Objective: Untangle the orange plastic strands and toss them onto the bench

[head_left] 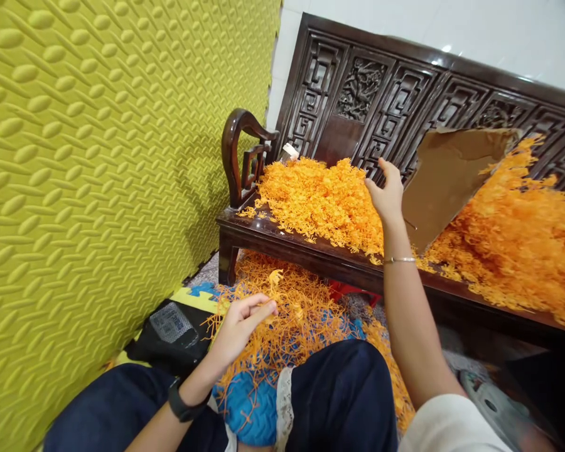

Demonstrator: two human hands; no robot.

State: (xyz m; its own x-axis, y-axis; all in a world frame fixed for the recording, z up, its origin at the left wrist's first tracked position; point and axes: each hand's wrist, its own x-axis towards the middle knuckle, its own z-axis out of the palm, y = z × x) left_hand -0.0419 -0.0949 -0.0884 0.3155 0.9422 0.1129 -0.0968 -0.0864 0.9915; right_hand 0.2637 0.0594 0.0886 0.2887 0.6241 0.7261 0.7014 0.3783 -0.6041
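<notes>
My left hand (pixel 242 323) is closed in a pinch above my lap. From its fingertips a small orange plastic flower piece (pixel 275 278) with thin curled petals sticks up. Out over the dark wooden bench, my right hand (pixel 388 191) is raised with thumb and fingers apart. Beside it lies a heap of orange plastic flower pieces (pixel 320 194) on the bench seat. I see nothing between the right fingers. Many thin orange plastic stems (pixel 282 326) lie below, near my left hand.
A cardboard sheet (pixel 452 182) stands upright on the bench (pixel 292 242), dividing the near heap from a larger orange heap (pixel 532 245) at right. A yellow foam-mat wall (pixel 98 157) rises at left. On the floor are a black bag (pixel 174 333) and a blue mat (pixel 252 405).
</notes>
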